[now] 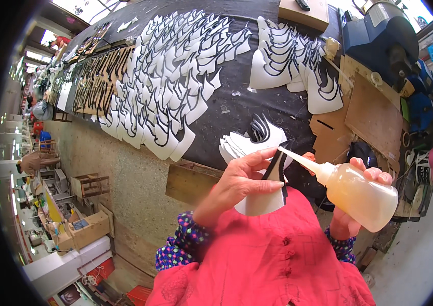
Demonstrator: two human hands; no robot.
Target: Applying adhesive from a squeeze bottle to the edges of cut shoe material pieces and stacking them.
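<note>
Close in front of my red apron, my left hand (249, 178) is closed on a curved white piece (262, 204) with a black edge strip. My right hand (349, 219) grips a squeeze bottle (364, 196) of cloudy amber liquid, tilted so its long white nozzle points up and left. The nozzle's tip is at the top end of the black strip; whether it touches cannot be made out. Just beyond my hands, a small stack of similar white pieces (237, 145) with black curved edges lies on the dark table (231, 109).
Many overlapping white pieces (168, 86) cover the table's left half. Another group (287, 58) lies at the far right, near a cardboard box (305, 13). A blue machine (379, 38) and brown cardboard (372, 115) stand at the right. Dark strips on boards (99, 76) lie far left.
</note>
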